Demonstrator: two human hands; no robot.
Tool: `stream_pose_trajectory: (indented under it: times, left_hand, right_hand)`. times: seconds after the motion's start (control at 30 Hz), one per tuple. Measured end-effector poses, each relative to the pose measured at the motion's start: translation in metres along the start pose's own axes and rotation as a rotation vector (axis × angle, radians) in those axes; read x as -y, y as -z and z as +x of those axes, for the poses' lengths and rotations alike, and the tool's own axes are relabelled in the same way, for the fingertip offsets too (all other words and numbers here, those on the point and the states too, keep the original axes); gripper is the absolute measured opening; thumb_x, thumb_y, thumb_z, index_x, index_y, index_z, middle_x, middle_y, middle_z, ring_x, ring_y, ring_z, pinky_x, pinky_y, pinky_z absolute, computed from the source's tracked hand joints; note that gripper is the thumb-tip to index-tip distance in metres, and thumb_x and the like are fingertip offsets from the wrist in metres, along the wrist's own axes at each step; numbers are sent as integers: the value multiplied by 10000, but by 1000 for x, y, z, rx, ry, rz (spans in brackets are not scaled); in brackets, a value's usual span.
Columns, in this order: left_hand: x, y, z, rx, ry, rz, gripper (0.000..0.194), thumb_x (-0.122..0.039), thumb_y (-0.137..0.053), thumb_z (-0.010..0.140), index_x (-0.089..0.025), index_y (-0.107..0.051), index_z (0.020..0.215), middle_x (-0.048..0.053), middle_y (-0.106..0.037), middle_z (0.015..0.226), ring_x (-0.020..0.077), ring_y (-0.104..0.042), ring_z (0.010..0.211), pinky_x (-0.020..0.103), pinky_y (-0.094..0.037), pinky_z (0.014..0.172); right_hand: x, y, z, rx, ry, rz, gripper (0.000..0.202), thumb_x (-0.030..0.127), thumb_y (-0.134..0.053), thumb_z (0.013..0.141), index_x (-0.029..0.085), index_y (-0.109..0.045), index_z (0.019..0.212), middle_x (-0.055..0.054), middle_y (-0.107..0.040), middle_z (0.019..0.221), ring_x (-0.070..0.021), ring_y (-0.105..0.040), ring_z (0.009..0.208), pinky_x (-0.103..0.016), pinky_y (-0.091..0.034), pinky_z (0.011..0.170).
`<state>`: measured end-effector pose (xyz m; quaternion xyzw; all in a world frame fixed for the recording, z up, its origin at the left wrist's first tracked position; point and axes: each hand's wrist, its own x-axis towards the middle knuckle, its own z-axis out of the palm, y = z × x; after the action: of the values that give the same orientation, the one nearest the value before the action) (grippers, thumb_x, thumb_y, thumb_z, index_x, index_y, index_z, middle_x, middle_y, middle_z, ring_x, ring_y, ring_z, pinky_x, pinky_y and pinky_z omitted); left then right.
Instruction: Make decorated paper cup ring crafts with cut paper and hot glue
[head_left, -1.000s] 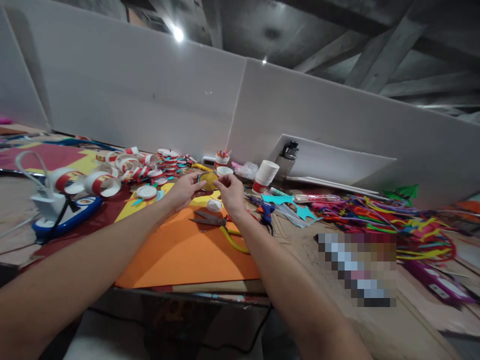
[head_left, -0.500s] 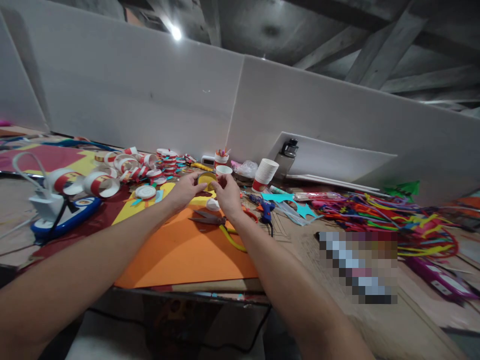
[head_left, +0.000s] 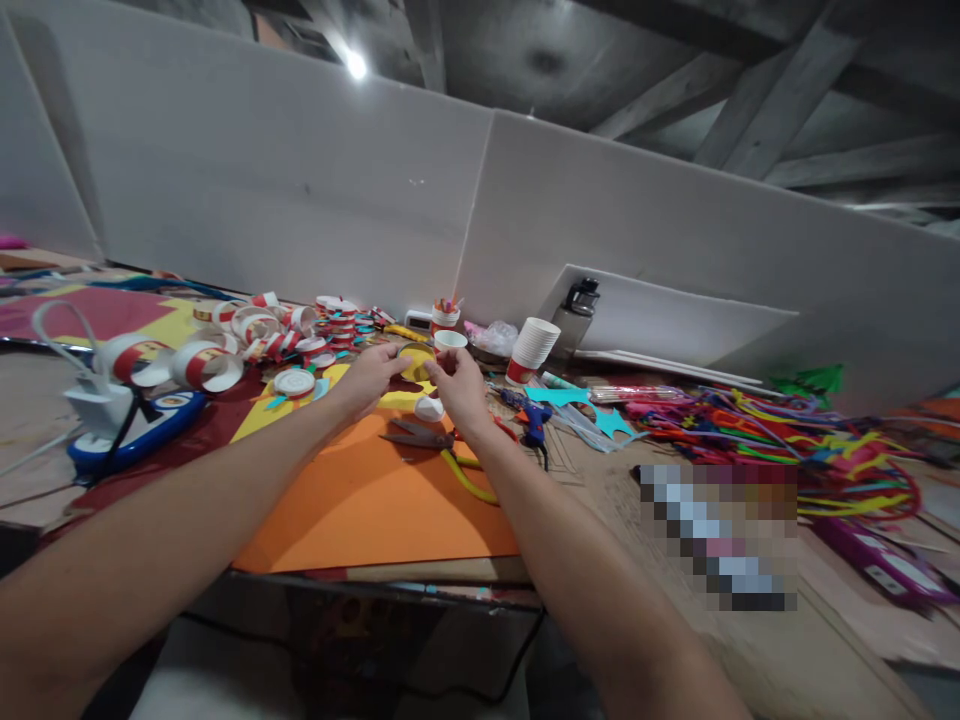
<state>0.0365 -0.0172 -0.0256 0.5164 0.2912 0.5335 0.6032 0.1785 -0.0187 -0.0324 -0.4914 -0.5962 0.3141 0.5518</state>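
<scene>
My left hand (head_left: 377, 378) pinches the left edge of a small round yellow piece with a thin rim (head_left: 415, 361); its exact kind does not show. From the right, the fingers of my right hand (head_left: 460, 388) close on the same piece. Below it sits a small white object (head_left: 428, 409). Open-bladed scissors (head_left: 420, 436) lie on the orange sheet (head_left: 360, 510), their handles partly hidden by my right forearm. Just behind my hands stands a white paper cup (head_left: 451, 341). Yellow paper (head_left: 341, 385) lies beyond the orange sheet.
A stack of paper cups (head_left: 533, 350) stands right of my hands, near a blue glue gun (head_left: 536, 423). Coloured pipe cleaners (head_left: 787, 430) spread out to the right. At left are cut cup rings (head_left: 206, 366) and a blue-white power strip (head_left: 142, 435). A dark bottle (head_left: 576, 315) stands by the white panel.
The yellow piece stays between both hands and now faces me slightly more. The whole view has shifted slightly; nothing else on the table has visibly moved.
</scene>
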Motion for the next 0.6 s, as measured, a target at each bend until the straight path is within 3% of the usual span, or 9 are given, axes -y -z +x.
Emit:
stream_pose_trajectory:
  times: [0.13,0.37,0.6]
  left_hand:
    - [-1,-1,1,-13,-29,-34,237,-170,-699,751,-107,-669,978,103,-714,976,184,-683,831,317,-602,706]
    - [1,2,2,34,-31,-133,234,-303,-614,848,-108,-669,966,111,-716,916,220,-685,855,385,-577,772]
    - [3,5,3,140,-81,4,347,-374,-708,803,-119,-656,1031,127,-692,1033,201,-665,889,346,-529,817]
  right_hand:
    - [6,-2,-1,56,-44,31,256,202,-627,722,195,-496,942,57,-496,729,-111,-545,660,-204,-516,470]
    - [5,2,2,10,-97,139,259,113,-611,690,196,-501,909,63,-533,705,-103,-583,609,-230,-540,512]
    - [3,4,4,-7,-186,265,134,75,-624,698,159,-552,772,35,-616,670,-82,-584,539,-225,-522,550]
